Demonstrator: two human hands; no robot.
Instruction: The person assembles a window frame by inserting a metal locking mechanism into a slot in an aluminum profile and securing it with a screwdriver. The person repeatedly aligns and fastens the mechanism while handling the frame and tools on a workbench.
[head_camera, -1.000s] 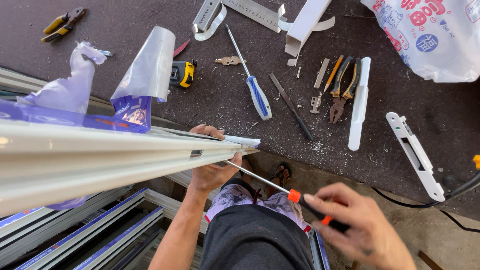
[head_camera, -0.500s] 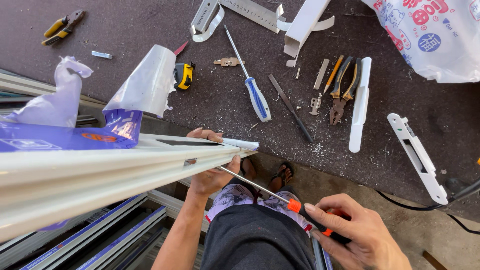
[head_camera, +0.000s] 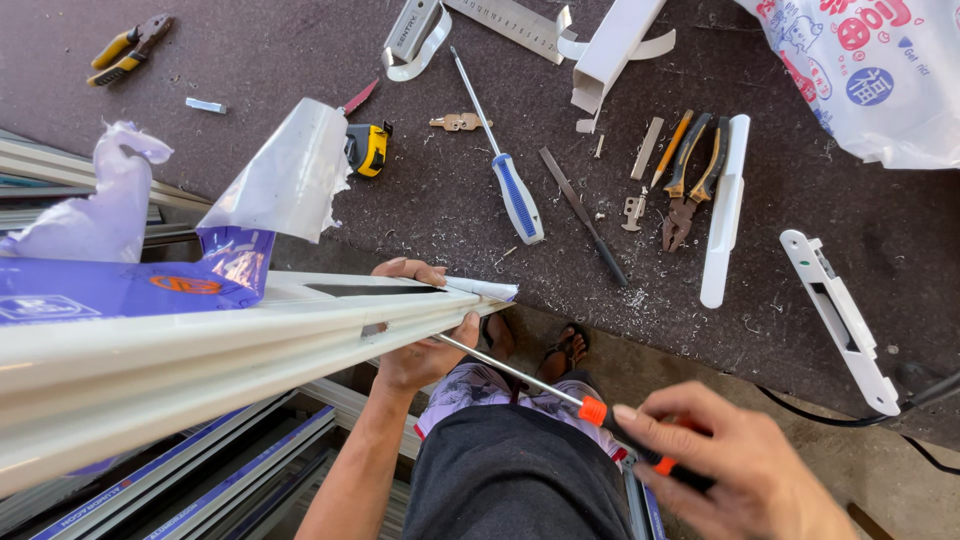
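Holding white frame profile (head_camera: 300, 330) above the tabletop (head_camera: 300, 60), left hand (head_camera: 420, 330) clamped at its end; right hand (head_camera: 740, 470) clamped on orange-handled screwdriver (head_camera: 560, 395), tip at profile's underside. Risk: tip slipping toward left fingers.

The white metal frame profile (head_camera: 250, 345) ran long across the left of the frame, its cut end reaching the centre. Blue protective film (head_camera: 120, 285) was peeling off its top (torn and curling upward at upper left). The orange-handled screwdriver (head_camera: 560, 395) lay slanted at lower centre, its shaft tip touching the profile's underside near the end.
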